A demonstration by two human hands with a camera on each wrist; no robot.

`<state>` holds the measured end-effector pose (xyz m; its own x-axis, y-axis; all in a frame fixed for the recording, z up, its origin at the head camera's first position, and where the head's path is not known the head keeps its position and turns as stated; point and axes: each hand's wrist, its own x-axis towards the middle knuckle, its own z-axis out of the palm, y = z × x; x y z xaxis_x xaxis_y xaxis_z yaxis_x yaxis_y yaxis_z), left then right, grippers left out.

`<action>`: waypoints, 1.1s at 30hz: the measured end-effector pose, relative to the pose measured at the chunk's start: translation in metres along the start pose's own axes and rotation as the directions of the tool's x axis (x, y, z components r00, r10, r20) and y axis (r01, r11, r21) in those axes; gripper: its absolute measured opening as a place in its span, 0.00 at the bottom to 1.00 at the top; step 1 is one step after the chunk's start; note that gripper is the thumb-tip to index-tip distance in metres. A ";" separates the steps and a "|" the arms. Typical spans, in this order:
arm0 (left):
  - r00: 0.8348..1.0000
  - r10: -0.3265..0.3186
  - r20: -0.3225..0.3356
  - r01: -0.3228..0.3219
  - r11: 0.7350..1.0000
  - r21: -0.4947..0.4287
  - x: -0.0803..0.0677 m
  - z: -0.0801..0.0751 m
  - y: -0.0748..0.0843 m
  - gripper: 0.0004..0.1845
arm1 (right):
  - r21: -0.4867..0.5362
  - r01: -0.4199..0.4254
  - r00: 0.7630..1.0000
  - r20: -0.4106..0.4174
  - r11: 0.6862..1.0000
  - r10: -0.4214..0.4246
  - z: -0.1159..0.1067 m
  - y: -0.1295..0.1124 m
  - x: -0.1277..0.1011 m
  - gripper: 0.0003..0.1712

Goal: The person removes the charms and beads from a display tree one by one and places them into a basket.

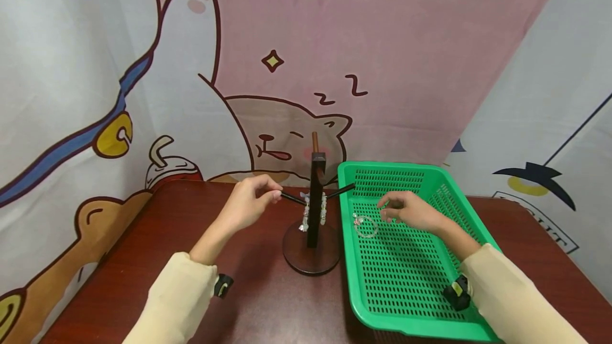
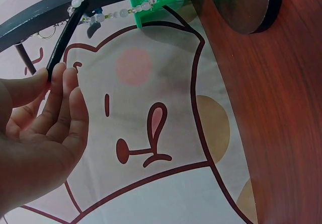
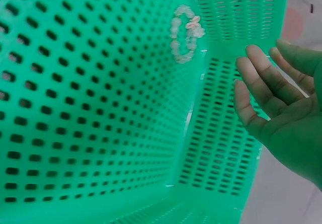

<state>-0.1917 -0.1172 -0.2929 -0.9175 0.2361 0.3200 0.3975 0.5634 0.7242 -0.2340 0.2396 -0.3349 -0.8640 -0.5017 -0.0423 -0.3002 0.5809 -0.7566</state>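
Note:
A dark wooden jewellery stand (image 1: 315, 185) with a round base stands on the table. Thumb and fingers of my left hand (image 1: 253, 201) pinch the end of its left peg (image 2: 65, 42). Clear beaded bracelets hang close to the upright: one bracelet (image 1: 306, 215) on the left peg, another bracelet (image 1: 323, 210) on the right peg. Inside the green basket (image 1: 351, 280) lies a clear beaded bracelet (image 1: 367, 233) with a small pink piece, also seen in the right wrist view. My right hand (image 1: 410, 211) hovers over the basket to the right of that bracelet, fingers loosely bent and holding nothing.
The basket's raised rim stands close to the right of the stand's base. A dark red-brown table (image 1: 253, 291) lies beneath everything. Behind it hangs a cloth (image 1: 406, 68) printed with cartoon animals. A short brown peg (image 1: 315, 141) tops the stand.

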 end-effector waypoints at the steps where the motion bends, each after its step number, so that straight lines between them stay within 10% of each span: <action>1: 1.000 0.001 -0.001 -0.001 1.000 0.002 0.000 0.000 0.000 0.03 | 0.005 0.001 1.000 -0.004 1.000 -0.001 -0.001 -0.002 0.000 0.11; 33: 1.000 -0.002 -0.003 0.002 1.000 -0.003 0.000 0.000 0.000 0.02 | 0.026 0.232 0.967 0.097 0.972 -0.234 0.026 -0.078 0.005 0.13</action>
<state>-0.1918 -0.1171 -0.2925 -0.9181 0.2330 0.3205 0.3962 0.5611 0.7268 -0.2043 0.1749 -0.2929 -0.7262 -0.6836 0.0726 -0.4821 0.4312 -0.7627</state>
